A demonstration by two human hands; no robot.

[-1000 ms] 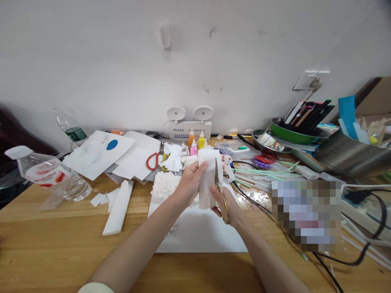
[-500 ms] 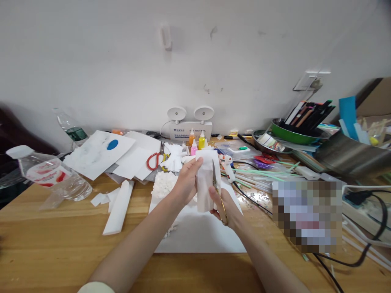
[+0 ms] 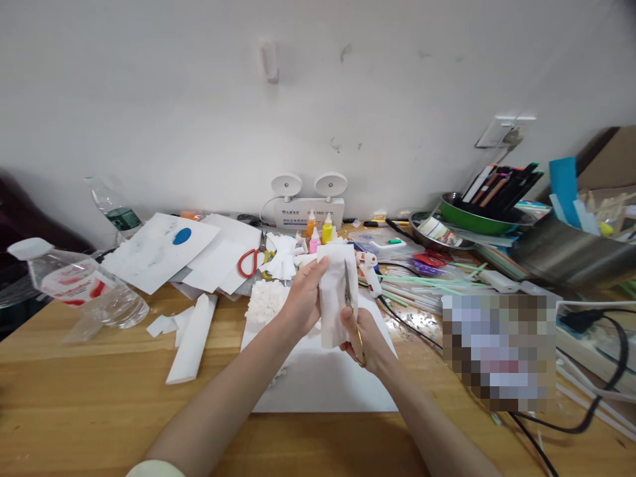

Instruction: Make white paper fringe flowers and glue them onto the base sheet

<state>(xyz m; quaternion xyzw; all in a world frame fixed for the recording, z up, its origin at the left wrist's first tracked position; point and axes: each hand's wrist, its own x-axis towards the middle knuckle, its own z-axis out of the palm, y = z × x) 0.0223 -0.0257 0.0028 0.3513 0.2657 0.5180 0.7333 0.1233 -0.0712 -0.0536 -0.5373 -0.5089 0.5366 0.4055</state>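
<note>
My left hand [image 3: 304, 298] grips the left edge of a folded strip of white paper [image 3: 332, 298], thumb on its face. In my right hand [image 3: 362, 334] are scissors [image 3: 348, 281] with a gold-coloured handle, their blades pointing up along the right side of the strip. The strip stands nearly upright above a white sheet [image 3: 322, 384] on the table. A heap of small white pieces [image 3: 265, 301] lies on that sheet, left of my hands. My right fingers are partly hidden behind the paper.
A rolled white paper [image 3: 193, 341] and a water bottle [image 3: 89, 285] stand to the left. Red-handled scissors [image 3: 248, 263] and small paint bottles [image 3: 326, 230] are behind my hands. To the right lie a glue gun [image 3: 368, 271], straws and a black cable [image 3: 410, 324].
The scissor blades have closed up slightly along the paper strip, and the gold handle has turned a little. My left hand keeps its grip, almost still.
</note>
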